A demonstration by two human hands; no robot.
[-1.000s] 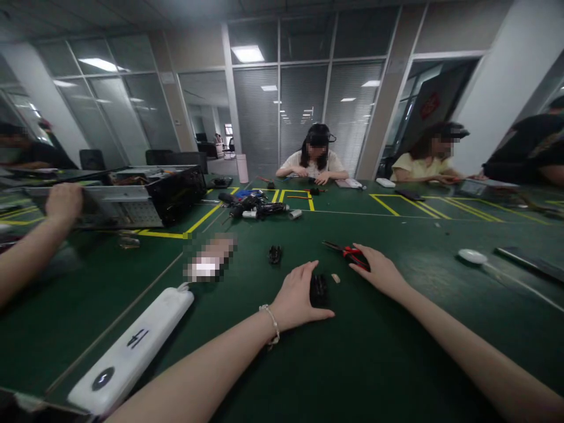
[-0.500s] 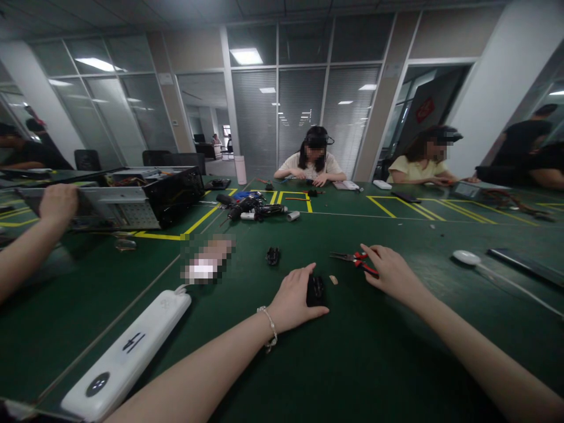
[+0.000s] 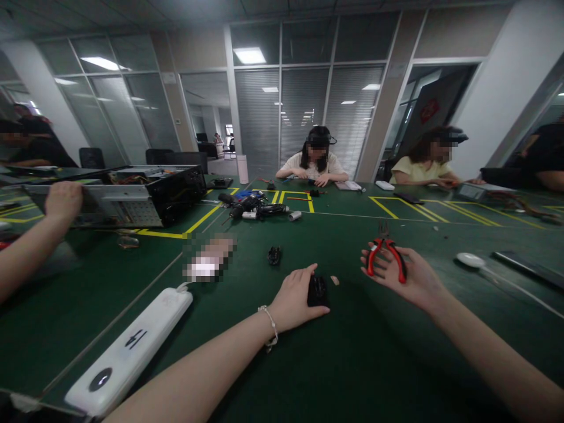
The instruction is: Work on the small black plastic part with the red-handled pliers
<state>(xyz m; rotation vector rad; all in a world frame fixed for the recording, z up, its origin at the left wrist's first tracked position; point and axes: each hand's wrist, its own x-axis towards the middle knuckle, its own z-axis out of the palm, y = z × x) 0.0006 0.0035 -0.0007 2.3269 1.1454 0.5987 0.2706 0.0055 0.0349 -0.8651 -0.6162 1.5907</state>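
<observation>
My left hand (image 3: 291, 296) rests on the green table with thumb and fingers around a small black block-like part (image 3: 318, 291), whose exact kind I cannot make out. Palm up, my right hand (image 3: 396, 271) carries a pair of long-nose pliers (image 3: 382, 258) with red and black handles. Their handles are spread across the fingers and palm, and the slim jaws point away from me. Between the hands lies a small beige piece (image 3: 335, 281). Another small black part (image 3: 274, 255) sits beyond my left hand.
At left, a white power bank-like device (image 3: 132, 346) lies beside a blurred-out phone-like object (image 3: 210, 258). Another person's hand (image 3: 64, 200) rests on an open computer case (image 3: 127, 200). Tools including a drill (image 3: 240, 208) lie behind, and a white mouse (image 3: 469, 259) at right. People sit opposite.
My right hand has turned palm up and lifted the pliers from the table; their jaws swung from pointing left to pointing away. My left hand stays on the black part.
</observation>
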